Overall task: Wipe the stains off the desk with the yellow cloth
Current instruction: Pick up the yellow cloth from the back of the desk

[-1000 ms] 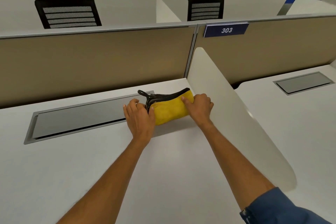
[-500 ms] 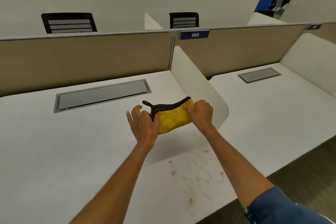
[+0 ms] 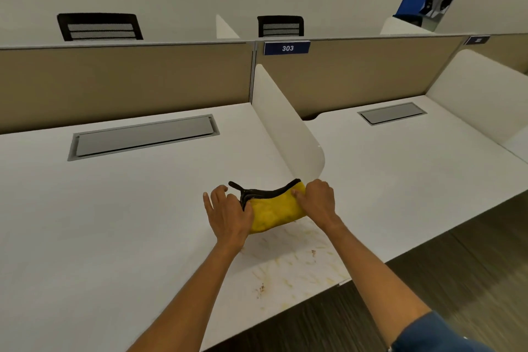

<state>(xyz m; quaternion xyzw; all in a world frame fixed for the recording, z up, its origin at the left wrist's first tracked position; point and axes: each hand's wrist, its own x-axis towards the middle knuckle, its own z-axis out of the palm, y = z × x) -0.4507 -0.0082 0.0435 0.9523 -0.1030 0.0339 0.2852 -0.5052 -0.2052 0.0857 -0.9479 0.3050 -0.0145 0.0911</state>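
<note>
A folded yellow cloth with a black edge rests on the white desk, held between both hands. My left hand presses on its left end, thumb on the cloth and fingers spread. My right hand grips its right end. Yellow-brown stains streak the desk just in front of the cloth, reaching the front edge between my forearms.
A white curved divider stands right behind the cloth, separating a second desk to the right. A grey cable hatch lies in the desk's back. Beige partitions, two black chairs and dark floor surround.
Both hands have drawn the cloth back along the desk toward the front edge, to the near end of the divider. The stained patch has come into view, with smeared streaks now below the cloth.
</note>
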